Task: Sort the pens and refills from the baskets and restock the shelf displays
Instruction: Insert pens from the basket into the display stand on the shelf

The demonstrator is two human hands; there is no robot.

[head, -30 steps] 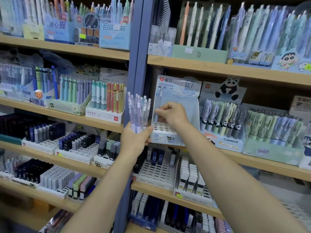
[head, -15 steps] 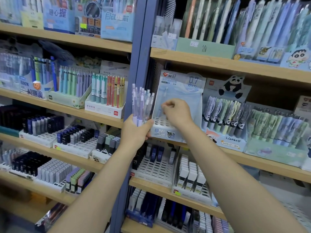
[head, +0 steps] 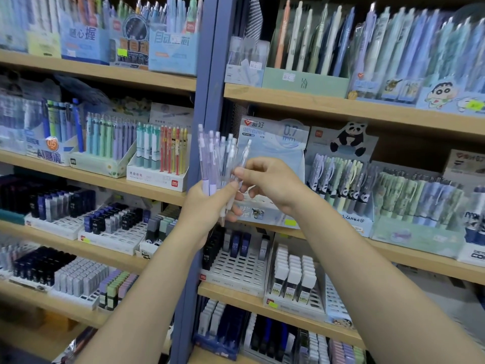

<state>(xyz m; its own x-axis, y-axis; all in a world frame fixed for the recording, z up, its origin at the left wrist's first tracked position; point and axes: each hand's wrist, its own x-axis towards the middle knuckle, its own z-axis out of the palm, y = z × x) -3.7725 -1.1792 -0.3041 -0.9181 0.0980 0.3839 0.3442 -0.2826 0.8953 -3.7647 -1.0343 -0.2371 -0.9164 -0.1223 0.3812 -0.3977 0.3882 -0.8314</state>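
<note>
A: Where do the pens sit against your fingers?

B: Your left hand (head: pixel 207 206), at centre frame, has its fingers curled round the lower ends of a bunch of pens (head: pixel 214 158), pale purple and clear, standing upright with their tips fanned above your thumb. Your right hand (head: pixel 273 185), just right of it, pinches one clear pen (head: pixel 240 166) from that bunch between thumb and forefinger; it leans right at the top and its lower end reaches down past your left palm.

A: And around you?

B: Directly behind both hands stands the blue 0.7 mm display box (head: pixel 273 143) on the wooden shelf (head: pixel 341 109); your hands cover its lower front. To its right is the panda pen display (head: pixel 341 179). The blue upright post (head: pixel 207 74) runs down the middle just behind the bunch. Below, lower centre, sits a white slotted tray (head: pixel 236 269) holding a few dark refill cases
</note>
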